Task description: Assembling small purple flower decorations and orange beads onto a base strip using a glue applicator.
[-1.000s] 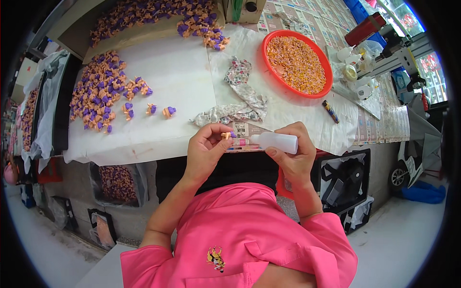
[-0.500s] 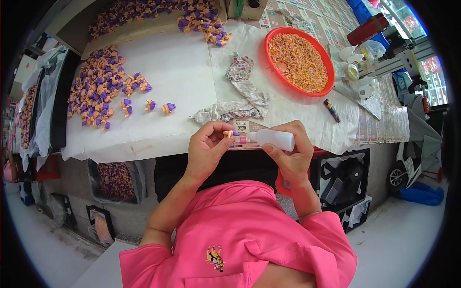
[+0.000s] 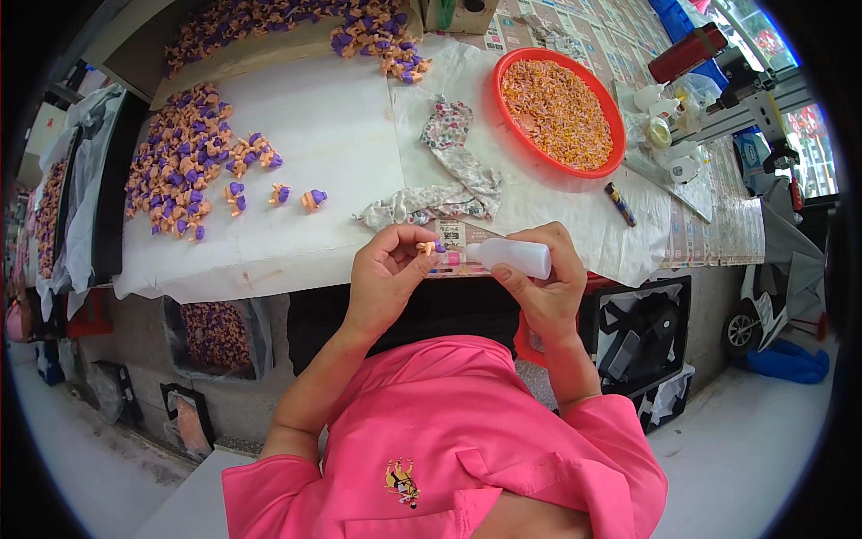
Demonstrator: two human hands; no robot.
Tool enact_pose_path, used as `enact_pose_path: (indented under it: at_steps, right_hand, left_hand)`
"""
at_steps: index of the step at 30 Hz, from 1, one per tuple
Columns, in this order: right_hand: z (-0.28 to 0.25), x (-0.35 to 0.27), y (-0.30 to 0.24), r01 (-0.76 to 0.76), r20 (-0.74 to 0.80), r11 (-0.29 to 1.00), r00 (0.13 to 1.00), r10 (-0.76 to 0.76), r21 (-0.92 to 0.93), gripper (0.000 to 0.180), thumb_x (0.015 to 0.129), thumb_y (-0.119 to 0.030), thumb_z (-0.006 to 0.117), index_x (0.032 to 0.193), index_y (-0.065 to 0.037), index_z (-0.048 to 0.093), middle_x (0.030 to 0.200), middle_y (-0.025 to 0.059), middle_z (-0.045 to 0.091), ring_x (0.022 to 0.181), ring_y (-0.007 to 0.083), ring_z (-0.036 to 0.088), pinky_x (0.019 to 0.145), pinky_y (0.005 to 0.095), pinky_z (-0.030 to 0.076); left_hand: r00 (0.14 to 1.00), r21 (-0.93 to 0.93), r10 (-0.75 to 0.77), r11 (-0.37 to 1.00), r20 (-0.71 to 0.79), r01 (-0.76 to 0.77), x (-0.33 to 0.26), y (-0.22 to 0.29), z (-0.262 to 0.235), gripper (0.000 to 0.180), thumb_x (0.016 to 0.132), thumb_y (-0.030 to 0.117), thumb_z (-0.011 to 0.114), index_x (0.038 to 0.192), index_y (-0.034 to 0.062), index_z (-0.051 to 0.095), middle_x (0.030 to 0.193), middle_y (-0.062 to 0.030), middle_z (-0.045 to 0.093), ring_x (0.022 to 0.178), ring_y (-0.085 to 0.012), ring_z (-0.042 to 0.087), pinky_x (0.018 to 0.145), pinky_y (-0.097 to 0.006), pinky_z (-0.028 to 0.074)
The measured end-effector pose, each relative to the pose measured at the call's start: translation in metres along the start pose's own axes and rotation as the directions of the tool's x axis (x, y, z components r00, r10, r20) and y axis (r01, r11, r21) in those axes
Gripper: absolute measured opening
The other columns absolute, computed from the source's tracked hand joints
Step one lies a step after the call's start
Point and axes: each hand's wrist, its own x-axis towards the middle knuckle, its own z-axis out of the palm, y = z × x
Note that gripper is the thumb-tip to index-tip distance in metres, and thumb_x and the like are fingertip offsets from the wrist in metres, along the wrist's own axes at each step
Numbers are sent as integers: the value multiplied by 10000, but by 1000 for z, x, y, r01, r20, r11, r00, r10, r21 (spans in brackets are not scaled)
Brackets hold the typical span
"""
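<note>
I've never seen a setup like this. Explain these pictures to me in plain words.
There is no machine at work here: these are a person's own bare hands, seen from above by a wide fisheye camera worn on the head, which makes straight edges bend. The left hand pinches a small peach-and-purple piece; the right hand holds a white bottle, its tip toward the piece. On the table lie a pile of similar pieces, a crumpled patterned cloth and a red basin full of tiny orange-and-pink bits.
</note>
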Motion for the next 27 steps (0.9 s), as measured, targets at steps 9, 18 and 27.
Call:
enact_pose_path:
  at_steps: [9, 18, 27]
  right_hand:
    - [0, 1, 3, -9, -12, 1000, 1000, 9, 7, 322, 719, -99, 826, 980, -10, 660, 900, 57, 590, 817, 148, 572, 695, 249, 446]
    - [-13, 17, 33, -275, -79, 948, 954, 290, 163, 251, 818, -86, 733, 1003, -18, 578, 920, 14, 574, 841, 88, 542, 735, 237, 448]
    - [-32, 48, 64, -100, -79, 946, 994, 79, -309, 235, 815, -107, 721, 1001, -5, 619, 921, 93, 637, 855, 181, 588, 768, 294, 471]
  left_hand:
    - [1000, -4, -12, 1000, 7, 12, 2, 2, -1, 198, 865, -24, 655, 1053, -15, 593, 940, -19, 605, 858, -68, 583, 782, -204, 481]
    - [999, 18, 32, 999, 17, -32, 9, -1, 11, 208, 871, -35, 628, 1074, -21, 583, 980, -53, 626, 873, -98, 616, 795, -232, 521]
    - [1000, 10, -15, 1000, 6, 15, 14, 4, 28, 198, 882, -37, 609, 1078, -20, 578, 985, -64, 627, 873, -116, 630, 820, -250, 532]
